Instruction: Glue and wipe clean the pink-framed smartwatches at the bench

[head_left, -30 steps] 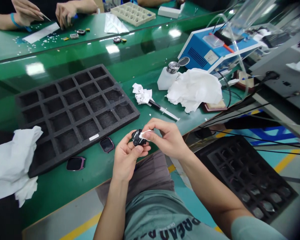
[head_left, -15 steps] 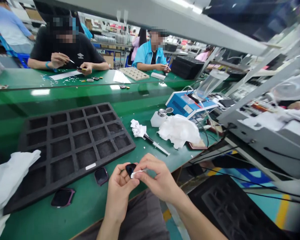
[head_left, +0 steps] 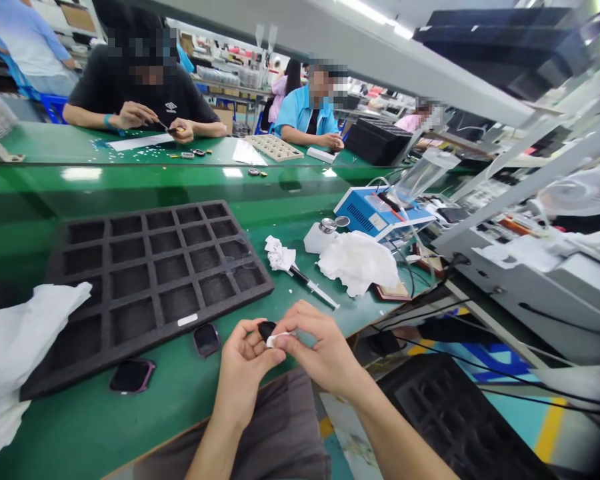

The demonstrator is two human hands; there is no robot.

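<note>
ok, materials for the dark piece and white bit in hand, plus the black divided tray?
Dark piece: smooth-looking black face, perhaps glass or plastic; too small to settle. White bit: probably tissue or soft cloth, matt, since it looks bunched between the fingertips. Divided tray: likely foam, matt charcoal, judging by its thick, slightly rough-looking walls.

Black piece [head_left: 265, 329], lower centre: partly covered by right hand [head_left: 317, 347]. White cloth [head_left: 23, 353], lower left: cut by left edge.
</note>
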